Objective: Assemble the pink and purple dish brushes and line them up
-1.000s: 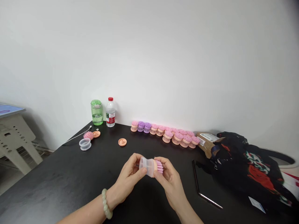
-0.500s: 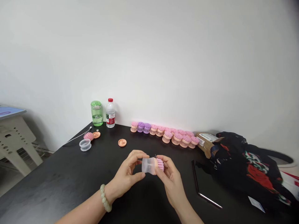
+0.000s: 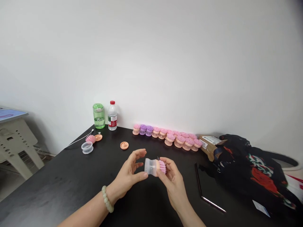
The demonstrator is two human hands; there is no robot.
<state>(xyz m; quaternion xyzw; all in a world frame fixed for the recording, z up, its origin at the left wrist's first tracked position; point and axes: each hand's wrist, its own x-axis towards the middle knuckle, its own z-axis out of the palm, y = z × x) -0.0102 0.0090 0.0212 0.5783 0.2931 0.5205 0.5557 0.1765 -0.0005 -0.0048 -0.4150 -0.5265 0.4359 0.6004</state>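
1. Right hand [image 3: 173, 181]: fingers closed on the bristled end of a brush [image 3: 151, 167], held sideways above the bench [image 3: 68, 189], its clear end toward the left.
2. Left hand [image 3: 127, 175]: fingers spread open beside the clear end; whether the thumb touches it cannot be told.
3. Bench, left: clear cup [image 3: 87, 148] near a pink bristle head [image 3: 90, 139] and an orange disc [image 3: 98, 137]; second disc [image 3: 124, 145] lies apart, nearer the hands.
4. Along the wall [image 3: 151, 63]: pink and purple brushes [image 3: 169, 139], grouped bristles upward.
5. Right: black bag [image 3: 239, 179] beside a carton [image 3: 208, 146].
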